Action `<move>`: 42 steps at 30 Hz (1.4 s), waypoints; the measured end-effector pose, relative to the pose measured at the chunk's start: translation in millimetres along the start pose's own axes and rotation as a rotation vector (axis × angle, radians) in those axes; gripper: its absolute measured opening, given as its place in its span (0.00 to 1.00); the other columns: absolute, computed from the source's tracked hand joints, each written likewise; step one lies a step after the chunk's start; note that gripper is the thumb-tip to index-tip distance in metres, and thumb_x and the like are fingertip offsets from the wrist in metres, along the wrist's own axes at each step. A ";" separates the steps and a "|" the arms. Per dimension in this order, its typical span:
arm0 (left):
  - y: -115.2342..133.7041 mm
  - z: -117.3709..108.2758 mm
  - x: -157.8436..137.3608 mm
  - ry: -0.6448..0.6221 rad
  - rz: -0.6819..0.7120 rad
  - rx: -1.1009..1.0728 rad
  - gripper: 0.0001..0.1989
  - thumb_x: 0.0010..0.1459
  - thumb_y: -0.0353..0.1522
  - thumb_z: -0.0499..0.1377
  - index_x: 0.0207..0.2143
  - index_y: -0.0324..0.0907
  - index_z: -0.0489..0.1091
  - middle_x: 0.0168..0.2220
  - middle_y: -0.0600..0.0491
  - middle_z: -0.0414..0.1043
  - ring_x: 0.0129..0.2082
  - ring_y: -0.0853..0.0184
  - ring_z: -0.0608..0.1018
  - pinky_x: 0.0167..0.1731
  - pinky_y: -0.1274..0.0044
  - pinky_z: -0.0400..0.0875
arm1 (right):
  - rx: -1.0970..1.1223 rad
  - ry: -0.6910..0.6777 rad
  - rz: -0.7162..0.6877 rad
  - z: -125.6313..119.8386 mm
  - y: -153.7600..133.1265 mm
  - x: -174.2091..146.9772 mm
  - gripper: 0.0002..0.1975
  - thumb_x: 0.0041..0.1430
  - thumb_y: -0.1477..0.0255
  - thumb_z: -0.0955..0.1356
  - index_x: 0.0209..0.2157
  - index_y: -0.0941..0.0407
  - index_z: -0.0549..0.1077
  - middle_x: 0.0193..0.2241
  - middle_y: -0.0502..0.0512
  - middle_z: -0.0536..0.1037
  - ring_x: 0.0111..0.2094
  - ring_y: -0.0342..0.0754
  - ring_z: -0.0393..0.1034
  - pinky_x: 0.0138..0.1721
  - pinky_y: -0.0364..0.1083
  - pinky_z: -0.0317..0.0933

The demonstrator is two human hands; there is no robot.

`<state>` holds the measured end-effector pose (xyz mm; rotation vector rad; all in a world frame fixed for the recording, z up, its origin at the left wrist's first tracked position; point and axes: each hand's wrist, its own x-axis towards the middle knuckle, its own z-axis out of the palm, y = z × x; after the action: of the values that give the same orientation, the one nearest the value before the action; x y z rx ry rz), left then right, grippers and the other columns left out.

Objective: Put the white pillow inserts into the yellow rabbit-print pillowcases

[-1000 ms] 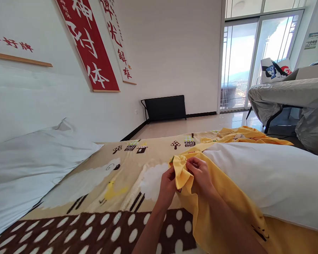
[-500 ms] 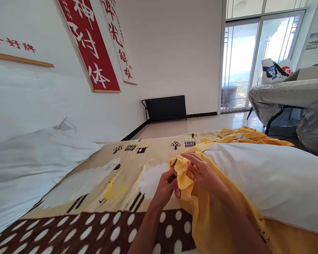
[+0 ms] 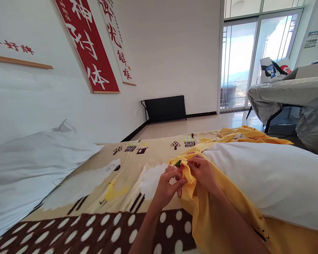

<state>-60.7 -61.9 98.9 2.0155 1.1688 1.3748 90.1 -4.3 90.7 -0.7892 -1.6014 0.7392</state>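
A yellow printed cloth cover (image 3: 205,218) lies bunched on the bed, partly under a white pillow-like cushion (image 3: 270,176). My left hand (image 3: 167,187) is closed on the gathered edge of the cover, thumb and fingers pinching from the left side. On the other side of the same folds, my right hand (image 3: 202,173) also pinches the cloth, its fingertips partly hidden in the creases. A bit of green and pink print shows between the two hands. The cushion rests just right of my right forearm, apart from my fingers.
Beneath everything is a beige and brown blanket (image 3: 90,183) with sheep and dots. A white pillow (image 3: 42,162) lies at the left against the wall. Beyond the bed are a folded black table (image 3: 164,108), a covered table (image 3: 288,93) and a glass door (image 3: 238,67).
My left hand has shifted slightly up and right and turned, its fingers curling at the edge. My right hand's fingers have drawn together on the folds. The gathered cloth is reshaped.
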 end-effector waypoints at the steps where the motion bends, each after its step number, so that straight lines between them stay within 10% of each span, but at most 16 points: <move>1: 2.9 -0.2 0.0 -0.004 0.008 0.029 0.15 0.52 0.38 0.61 0.19 0.41 0.63 0.24 0.54 0.63 0.32 0.66 0.64 0.38 0.75 0.58 | 0.003 0.010 0.007 2.5 0.1 -0.7 0.08 0.53 0.68 0.66 0.28 0.55 0.76 0.30 0.53 0.73 0.27 0.44 0.64 0.30 0.45 0.58; 9: -21.2 4.6 -1.9 0.075 -0.131 -0.336 0.14 0.53 0.39 0.60 0.22 0.41 0.63 0.16 0.57 0.62 0.24 0.69 0.65 0.32 0.76 0.60 | -0.081 0.181 0.102 -7.2 -4.4 1.4 0.05 0.47 0.69 0.68 0.28 0.55 0.72 0.28 0.51 0.72 0.22 0.41 0.60 0.28 0.44 0.58; 15: -36.3 8.9 -1.6 0.225 -0.214 -0.569 0.17 0.48 0.44 0.63 0.24 0.40 0.63 0.14 0.60 0.60 0.17 0.74 0.62 0.23 0.80 0.58 | 0.150 -0.489 0.179 -18.7 -20.1 -5.6 0.07 0.49 0.71 0.66 0.27 0.56 0.76 0.21 0.49 0.73 0.22 0.42 0.65 0.27 0.43 0.59; 29: -38.3 6.3 -2.3 0.165 -0.226 -0.382 0.16 0.54 0.44 0.58 0.34 0.38 0.71 0.21 0.57 0.65 0.16 0.76 0.61 0.17 0.81 0.54 | 0.438 -0.305 0.257 14.8 -11.8 -6.3 0.15 0.43 0.60 0.72 0.22 0.57 0.68 0.18 0.46 0.66 0.19 0.38 0.56 0.19 0.39 0.51; 36: -35.3 3.3 1.2 0.202 -0.211 -0.246 0.19 0.50 0.44 0.61 0.18 0.38 0.67 0.12 0.57 0.61 0.17 0.72 0.64 0.21 0.80 0.59 | 0.501 -0.294 0.256 16.4 -4.9 -5.4 0.21 0.44 0.52 0.71 0.23 0.56 0.65 0.18 0.45 0.64 0.19 0.38 0.55 0.20 0.40 0.53; 42: -13.9 2.0 2.9 0.294 -0.184 -0.179 0.12 0.46 0.38 0.64 0.31 0.40 0.70 0.25 0.56 0.70 0.25 0.70 0.70 0.26 0.80 0.64 | 0.473 -0.316 0.235 14.5 -6.4 -5.6 0.20 0.46 0.52 0.69 0.25 0.55 0.65 0.20 0.46 0.63 0.21 0.39 0.55 0.22 0.40 0.52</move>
<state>-63.9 -51.6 89.4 1.5791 1.2672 1.6539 75.9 -13.3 90.5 -0.5314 -1.5293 1.4086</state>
